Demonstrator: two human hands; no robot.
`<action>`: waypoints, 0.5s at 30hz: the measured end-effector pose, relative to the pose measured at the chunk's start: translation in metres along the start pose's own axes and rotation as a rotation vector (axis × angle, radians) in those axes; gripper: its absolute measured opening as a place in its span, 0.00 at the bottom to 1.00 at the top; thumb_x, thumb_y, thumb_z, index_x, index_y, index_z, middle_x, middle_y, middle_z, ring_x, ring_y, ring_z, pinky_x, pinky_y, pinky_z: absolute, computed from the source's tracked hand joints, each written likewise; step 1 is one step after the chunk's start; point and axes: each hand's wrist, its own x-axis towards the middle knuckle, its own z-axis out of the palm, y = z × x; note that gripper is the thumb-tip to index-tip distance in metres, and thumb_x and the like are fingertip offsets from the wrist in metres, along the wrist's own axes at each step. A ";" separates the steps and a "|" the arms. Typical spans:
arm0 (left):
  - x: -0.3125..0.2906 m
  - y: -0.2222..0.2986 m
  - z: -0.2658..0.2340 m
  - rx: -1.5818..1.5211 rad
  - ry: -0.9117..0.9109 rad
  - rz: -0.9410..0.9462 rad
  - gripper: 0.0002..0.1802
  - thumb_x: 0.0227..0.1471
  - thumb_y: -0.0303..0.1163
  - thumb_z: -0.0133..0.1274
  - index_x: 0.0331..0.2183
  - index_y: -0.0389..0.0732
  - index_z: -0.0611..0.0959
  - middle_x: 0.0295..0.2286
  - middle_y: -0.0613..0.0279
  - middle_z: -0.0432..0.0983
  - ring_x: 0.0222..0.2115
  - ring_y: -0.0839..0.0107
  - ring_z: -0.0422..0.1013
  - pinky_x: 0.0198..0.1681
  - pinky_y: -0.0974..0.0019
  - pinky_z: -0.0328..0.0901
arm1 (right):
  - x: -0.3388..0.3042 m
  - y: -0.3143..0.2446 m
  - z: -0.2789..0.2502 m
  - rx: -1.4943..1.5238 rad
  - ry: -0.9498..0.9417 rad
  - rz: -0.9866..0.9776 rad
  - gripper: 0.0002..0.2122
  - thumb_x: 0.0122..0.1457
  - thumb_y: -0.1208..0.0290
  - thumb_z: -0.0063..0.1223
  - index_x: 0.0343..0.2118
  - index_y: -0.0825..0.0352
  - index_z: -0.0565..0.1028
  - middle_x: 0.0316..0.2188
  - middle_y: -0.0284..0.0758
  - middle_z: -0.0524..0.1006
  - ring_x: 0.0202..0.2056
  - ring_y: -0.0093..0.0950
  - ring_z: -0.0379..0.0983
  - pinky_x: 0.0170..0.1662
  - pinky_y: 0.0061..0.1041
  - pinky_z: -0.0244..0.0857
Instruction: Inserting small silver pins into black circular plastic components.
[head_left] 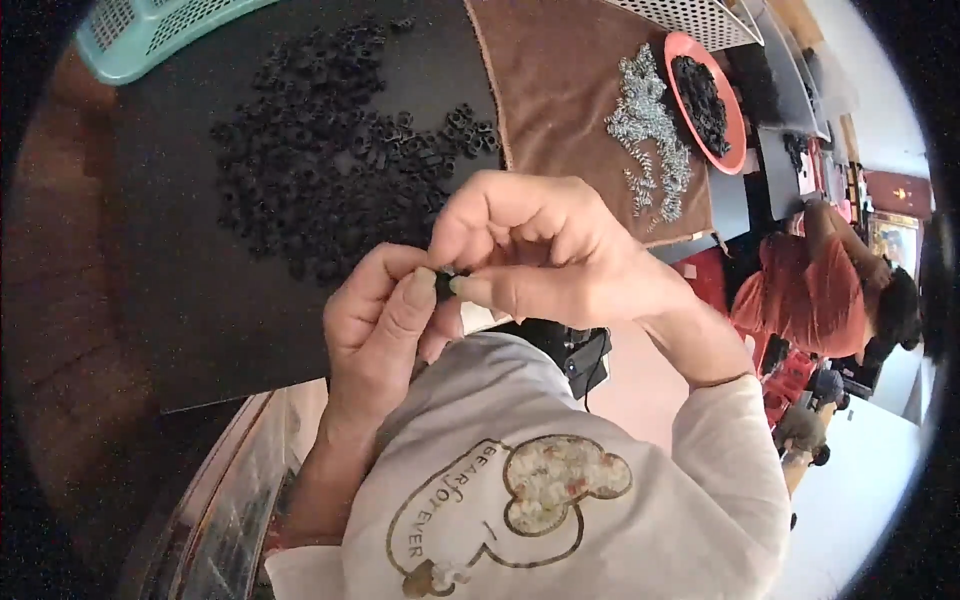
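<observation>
My left hand [380, 325] is closed, its thumb and fingers pinching a small black plastic part [444, 287]. From the other side my right hand [560, 250] meets it, thumb tip pressed against the same part and fingers curled. Most of the part is hidden by the fingertips, so its shape is unclear. Just beyond the hands, a wide pile of small black ring-like parts [320, 170] spreads over the dark table. To the right, a heap of small metal coil springs [648, 130] lies on a brown cloth [560, 100].
An orange-red oval dish [737, 155] of small black pieces stands beside the springs. A white perforated basket [700, 22] is at the far right, a green basket [125, 65] at the far left. Other people sit off to the right, one in a red top [800, 295].
</observation>
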 end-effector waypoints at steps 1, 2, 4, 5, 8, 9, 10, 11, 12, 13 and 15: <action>0.000 0.000 0.000 0.005 -0.007 0.000 0.12 0.63 0.35 0.47 0.39 0.35 0.76 0.22 0.67 0.74 0.18 0.86 0.62 0.20 0.80 0.56 | -0.001 0.001 0.000 -0.014 -0.013 0.000 0.09 0.56 0.86 0.50 0.40 0.71 0.72 0.31 0.30 0.75 0.34 0.15 0.71 0.35 0.16 0.63; -0.001 0.000 0.000 0.004 -0.009 -0.001 0.12 0.63 0.35 0.47 0.39 0.35 0.76 0.22 0.67 0.74 0.18 0.86 0.62 0.20 0.80 0.56 | -0.001 0.002 0.000 -0.029 -0.027 0.000 0.10 0.58 0.87 0.51 0.42 0.71 0.72 0.34 0.29 0.76 0.36 0.13 0.70 0.37 0.14 0.63; -0.002 0.000 0.001 0.027 0.015 -0.014 0.11 0.63 0.35 0.47 0.39 0.36 0.77 0.22 0.67 0.74 0.18 0.86 0.61 0.20 0.80 0.56 | -0.002 0.003 0.001 -0.039 -0.025 -0.016 0.10 0.58 0.87 0.51 0.42 0.71 0.72 0.34 0.29 0.76 0.37 0.13 0.70 0.37 0.14 0.63; -0.001 -0.001 0.001 0.027 0.016 -0.014 0.11 0.63 0.35 0.47 0.39 0.36 0.77 0.22 0.67 0.74 0.18 0.86 0.61 0.20 0.80 0.56 | -0.002 0.003 0.002 -0.048 -0.024 -0.033 0.10 0.58 0.87 0.51 0.42 0.71 0.71 0.35 0.30 0.76 0.37 0.14 0.70 0.38 0.14 0.63; -0.001 -0.004 0.000 0.051 0.029 0.013 0.12 0.63 0.35 0.48 0.40 0.36 0.77 0.22 0.68 0.74 0.17 0.87 0.61 0.20 0.81 0.55 | -0.003 0.003 0.005 -0.259 0.014 -0.074 0.11 0.57 0.87 0.52 0.43 0.71 0.71 0.32 0.28 0.74 0.35 0.13 0.69 0.37 0.14 0.62; -0.001 -0.005 0.000 0.066 0.041 0.016 0.11 0.63 0.35 0.48 0.39 0.36 0.77 0.22 0.68 0.74 0.17 0.87 0.61 0.20 0.81 0.55 | -0.003 0.002 0.005 -0.258 0.014 -0.073 0.11 0.57 0.87 0.52 0.43 0.71 0.71 0.32 0.28 0.74 0.35 0.13 0.69 0.37 0.14 0.62; -0.001 -0.005 0.000 0.082 0.054 0.019 0.11 0.63 0.35 0.48 0.39 0.36 0.76 0.22 0.68 0.74 0.17 0.87 0.60 0.20 0.81 0.55 | -0.003 0.001 0.005 -0.287 0.014 -0.096 0.12 0.57 0.87 0.52 0.44 0.71 0.71 0.31 0.27 0.73 0.33 0.13 0.68 0.36 0.14 0.62; -0.002 -0.005 0.000 0.082 0.053 0.018 0.11 0.63 0.35 0.48 0.39 0.36 0.76 0.22 0.68 0.74 0.17 0.87 0.60 0.20 0.81 0.55 | -0.004 0.000 0.005 -0.316 0.015 -0.118 0.13 0.57 0.86 0.53 0.46 0.71 0.70 0.30 0.27 0.72 0.32 0.13 0.67 0.35 0.14 0.61; -0.002 -0.006 0.000 0.081 0.075 0.022 0.11 0.63 0.35 0.48 0.39 0.36 0.76 0.22 0.68 0.74 0.17 0.87 0.60 0.20 0.80 0.55 | -0.003 0.002 0.005 -0.315 0.015 -0.118 0.13 0.57 0.86 0.53 0.46 0.71 0.70 0.30 0.27 0.72 0.32 0.13 0.67 0.35 0.14 0.61; -0.003 -0.006 0.000 0.081 0.098 0.026 0.11 0.63 0.35 0.48 0.39 0.36 0.76 0.22 0.67 0.74 0.18 0.86 0.61 0.20 0.80 0.55 | -0.002 0.005 0.004 -0.330 0.065 -0.138 0.13 0.56 0.84 0.52 0.44 0.71 0.70 0.27 0.31 0.72 0.30 0.18 0.71 0.32 0.19 0.63; 0.000 -0.010 0.001 0.071 0.096 0.075 0.11 0.63 0.35 0.47 0.39 0.36 0.75 0.22 0.67 0.74 0.18 0.86 0.61 0.21 0.80 0.56 | -0.001 0.009 -0.002 -0.296 0.101 -0.077 0.10 0.56 0.79 0.54 0.40 0.71 0.71 0.24 0.37 0.73 0.27 0.29 0.75 0.30 0.27 0.65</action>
